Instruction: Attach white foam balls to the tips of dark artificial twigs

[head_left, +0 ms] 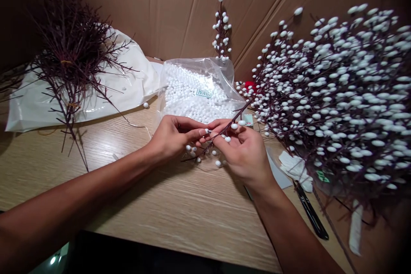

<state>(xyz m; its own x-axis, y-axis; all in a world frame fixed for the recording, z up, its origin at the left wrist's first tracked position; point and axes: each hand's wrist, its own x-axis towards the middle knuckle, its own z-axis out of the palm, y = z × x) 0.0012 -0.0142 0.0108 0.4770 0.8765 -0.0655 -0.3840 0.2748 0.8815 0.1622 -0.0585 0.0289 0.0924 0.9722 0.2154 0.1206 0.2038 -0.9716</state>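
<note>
My right hand (245, 150) is closed around a dark brown artificial branch (236, 118), which slants up to the right. White berries sit on its twigs, some hanging below my fingers. Thumb and fingertips of my left hand (175, 137) pinch a small white berry (206, 131) at the tip of one twig, right beside my right fingertips. Just behind both hands lies a clear plastic bag (197, 94) full of loose white berries. Part of the branch is hidden by my right hand.
Bare dark branches (69, 51), tied in a bundle, rest on a white plastic bag (135, 66) at left. A large heap of berry branches (337, 94) fills the right. A black-handled cutter (310, 212) lies near my right forearm. Cardboard (180, 8) stands behind the table.
</note>
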